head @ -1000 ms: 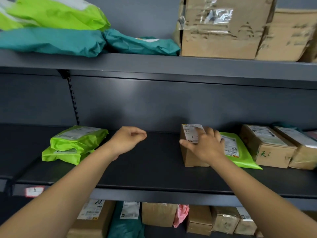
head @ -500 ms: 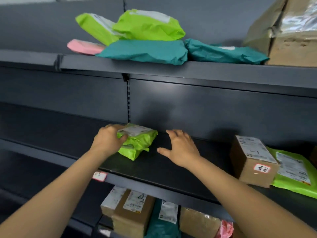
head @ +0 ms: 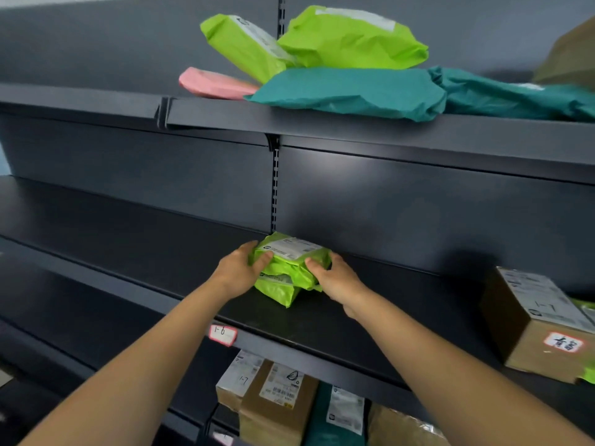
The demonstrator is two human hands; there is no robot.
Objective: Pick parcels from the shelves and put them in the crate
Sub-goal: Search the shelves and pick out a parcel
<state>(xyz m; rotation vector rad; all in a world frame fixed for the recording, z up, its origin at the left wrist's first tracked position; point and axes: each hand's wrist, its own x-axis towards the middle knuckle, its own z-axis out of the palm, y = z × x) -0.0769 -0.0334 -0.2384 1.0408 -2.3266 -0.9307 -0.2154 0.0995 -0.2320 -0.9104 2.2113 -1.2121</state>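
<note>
Dark grey metal shelving [head: 418,294] fills the view, its boards stacked in tiers before a matt grey back panel [head: 434,220]. A slotted steel upright [head: 274,188] divides that panel, soft light glancing just right of it. A pink-edged white label [head: 222,335] sits on the middle board's front edge.

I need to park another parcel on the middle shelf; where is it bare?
Bare left of the green parcels, and between them and the cardboard box at right. The upper shelf is crowded from the pink mailer rightward.

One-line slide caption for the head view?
Left hand and right hand grip stacked lime-green parcels on the middle shelf.
</note>
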